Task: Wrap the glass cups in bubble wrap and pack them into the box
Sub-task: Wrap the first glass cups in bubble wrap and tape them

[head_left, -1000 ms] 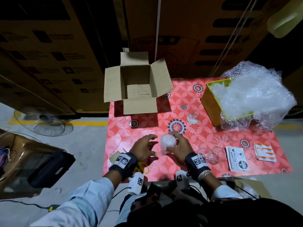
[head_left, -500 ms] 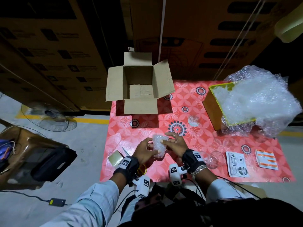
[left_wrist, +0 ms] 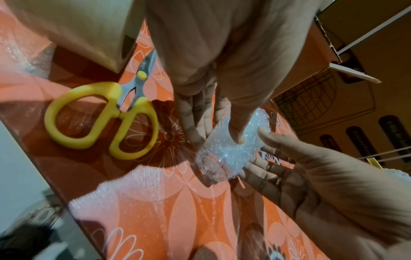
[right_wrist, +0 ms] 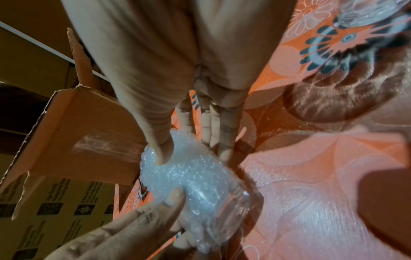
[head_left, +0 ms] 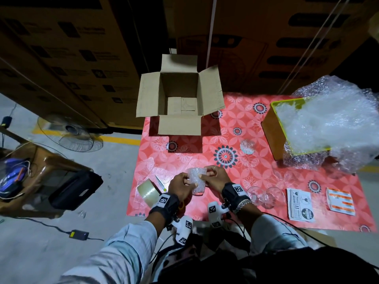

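A glass cup in bubble wrap [head_left: 196, 179] is held just above the red tablecloth, tilted with its bare glass base towards me. My left hand [head_left: 184, 182] grips it from the left, thumb and fingers on the wrap [left_wrist: 233, 151]. From the right, my right hand [head_left: 211, 177] grips it with the thumb pressed into the wrap [right_wrist: 195, 183]. The open cardboard box [head_left: 180, 95] stands at the table's far left with nothing in it. Two bare glasses [head_left: 264, 196] lie to the right of my right wrist. Another glass [head_left: 247, 146] stands mid-table.
A yellow bin [head_left: 272, 124] heaped with bubble wrap [head_left: 328, 124] sits far right. Tape roll [head_left: 147, 190] and yellow scissors [left_wrist: 102, 119] lie by my left hand. Sticker sheets [head_left: 300, 203] lie near right. A fan [head_left: 69, 134] and a chair stand on the floor to the left.
My left hand, free a second ago, has closed on the wrapped cup. Both hands have lifted it off the table and tilted it.
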Action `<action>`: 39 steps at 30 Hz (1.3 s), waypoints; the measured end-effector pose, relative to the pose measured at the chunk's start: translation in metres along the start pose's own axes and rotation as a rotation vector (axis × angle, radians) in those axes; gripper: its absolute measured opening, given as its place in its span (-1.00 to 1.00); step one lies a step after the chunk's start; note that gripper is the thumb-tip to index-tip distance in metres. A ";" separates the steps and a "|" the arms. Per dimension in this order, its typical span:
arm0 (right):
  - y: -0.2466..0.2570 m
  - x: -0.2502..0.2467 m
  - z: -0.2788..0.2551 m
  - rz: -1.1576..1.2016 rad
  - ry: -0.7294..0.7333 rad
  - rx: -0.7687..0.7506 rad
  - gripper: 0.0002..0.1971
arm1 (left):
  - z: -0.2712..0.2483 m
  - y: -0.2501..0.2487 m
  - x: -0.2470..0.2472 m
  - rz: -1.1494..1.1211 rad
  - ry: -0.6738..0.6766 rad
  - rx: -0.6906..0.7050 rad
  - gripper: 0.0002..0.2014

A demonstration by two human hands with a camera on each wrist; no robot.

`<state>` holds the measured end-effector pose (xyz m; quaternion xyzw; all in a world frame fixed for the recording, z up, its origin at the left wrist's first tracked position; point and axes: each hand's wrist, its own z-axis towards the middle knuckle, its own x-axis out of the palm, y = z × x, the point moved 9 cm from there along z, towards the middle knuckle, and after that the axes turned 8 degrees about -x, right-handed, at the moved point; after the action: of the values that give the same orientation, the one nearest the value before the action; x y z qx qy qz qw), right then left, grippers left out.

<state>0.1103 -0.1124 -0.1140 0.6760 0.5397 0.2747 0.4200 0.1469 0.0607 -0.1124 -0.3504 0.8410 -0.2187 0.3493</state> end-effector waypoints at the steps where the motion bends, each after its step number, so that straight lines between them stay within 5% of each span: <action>1: 0.002 0.000 -0.002 -0.010 0.000 -0.002 -0.71 | 0.000 -0.001 0.000 0.009 -0.002 -0.002 -0.67; 11: 0.010 -0.012 -0.013 -0.118 -0.023 -0.038 -0.62 | -0.006 -0.002 -0.007 0.107 0.051 -0.021 -0.54; 18: 0.053 -0.018 -0.029 -0.419 -0.058 -0.277 -0.75 | -0.040 -0.009 -0.044 -0.106 0.088 0.051 -0.61; 23: 0.082 0.024 -0.043 -0.493 0.038 -0.433 -0.85 | -0.076 0.004 -0.142 -0.288 -0.328 0.174 -0.83; 27: 0.082 0.074 -0.052 -0.537 0.168 -0.464 -0.88 | -0.090 0.052 -0.193 -0.304 -0.603 -0.007 -0.92; 29: 0.072 0.104 -0.053 -0.522 0.253 -0.436 -0.86 | -0.074 0.086 -0.189 -0.280 -0.534 -0.164 -0.73; 34: 0.041 0.176 -0.058 -0.415 0.419 -0.316 -0.82 | -0.035 0.128 -0.160 0.035 -0.270 -0.312 -0.25; 36: 0.033 0.187 -0.058 -0.389 0.420 -0.254 -0.76 | -0.034 0.128 -0.151 -0.093 -0.232 -0.350 -0.23; 39: 0.027 0.185 -0.054 -0.386 0.380 -0.207 -0.72 | -0.030 0.139 -0.130 -0.578 -0.141 -0.429 -0.35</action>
<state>0.1286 0.0779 -0.0785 0.4508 0.6962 0.3653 0.4227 0.1305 0.2527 -0.1216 -0.6531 0.7079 -0.1022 0.2488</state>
